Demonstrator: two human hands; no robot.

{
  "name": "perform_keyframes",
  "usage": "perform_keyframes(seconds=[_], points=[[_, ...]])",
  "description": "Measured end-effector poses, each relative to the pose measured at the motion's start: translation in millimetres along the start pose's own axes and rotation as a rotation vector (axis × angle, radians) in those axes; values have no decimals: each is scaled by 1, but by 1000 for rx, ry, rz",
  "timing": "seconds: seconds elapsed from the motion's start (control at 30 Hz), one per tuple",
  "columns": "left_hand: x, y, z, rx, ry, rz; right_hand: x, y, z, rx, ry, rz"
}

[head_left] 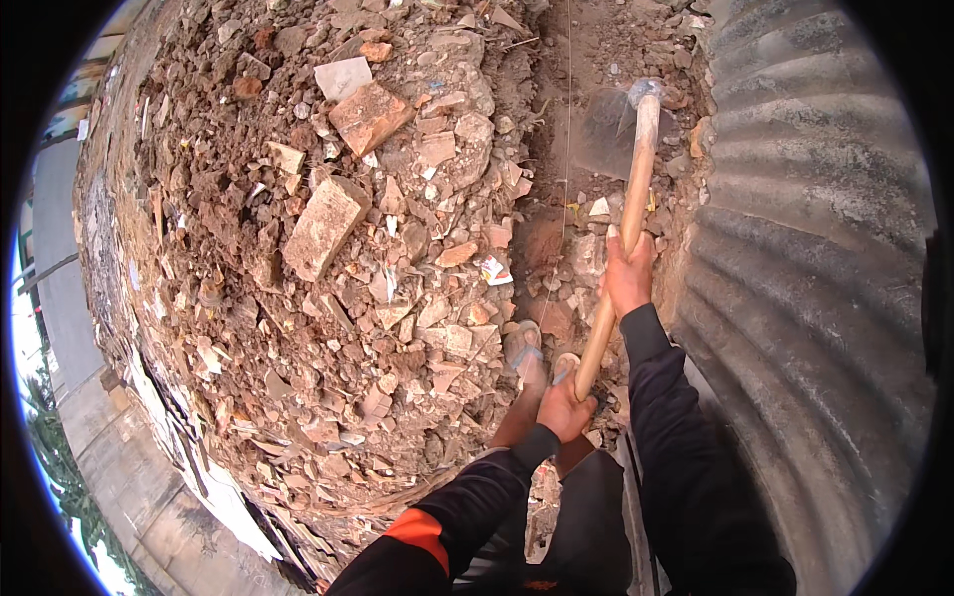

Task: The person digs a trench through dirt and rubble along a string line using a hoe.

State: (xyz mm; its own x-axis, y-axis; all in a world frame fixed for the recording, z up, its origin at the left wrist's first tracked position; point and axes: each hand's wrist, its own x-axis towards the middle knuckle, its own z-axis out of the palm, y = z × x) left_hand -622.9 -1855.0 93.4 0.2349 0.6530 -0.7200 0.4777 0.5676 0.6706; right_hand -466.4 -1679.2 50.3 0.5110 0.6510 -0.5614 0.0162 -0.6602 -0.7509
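A hoe with a pale wooden handle slants across the narrow trench, its far end away from me. My right hand is wrapped round the middle of the handle. Nearer to me, my left hand grips the handle's near end, close above my feet. The broad metal hoe blade is down at the trench floor, over soil and small stones. How deep its edge sits in the soil I cannot tell.
A thin string runs along the trench. To the left rises a heap of rubble with broken bricks. A corrugated grey sheet wall closes off the right side. My sandalled feet stand in the trench.
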Motion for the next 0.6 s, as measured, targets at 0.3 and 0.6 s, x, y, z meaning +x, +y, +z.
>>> perform_keyframes(seconds=[0.3,0.6], points=[[114,-18,-13,-322,-67,-115,106,32,44,-87,-5,100],[209,-218,-6,64,176,-348,27,7,-4,440,-139,276]])
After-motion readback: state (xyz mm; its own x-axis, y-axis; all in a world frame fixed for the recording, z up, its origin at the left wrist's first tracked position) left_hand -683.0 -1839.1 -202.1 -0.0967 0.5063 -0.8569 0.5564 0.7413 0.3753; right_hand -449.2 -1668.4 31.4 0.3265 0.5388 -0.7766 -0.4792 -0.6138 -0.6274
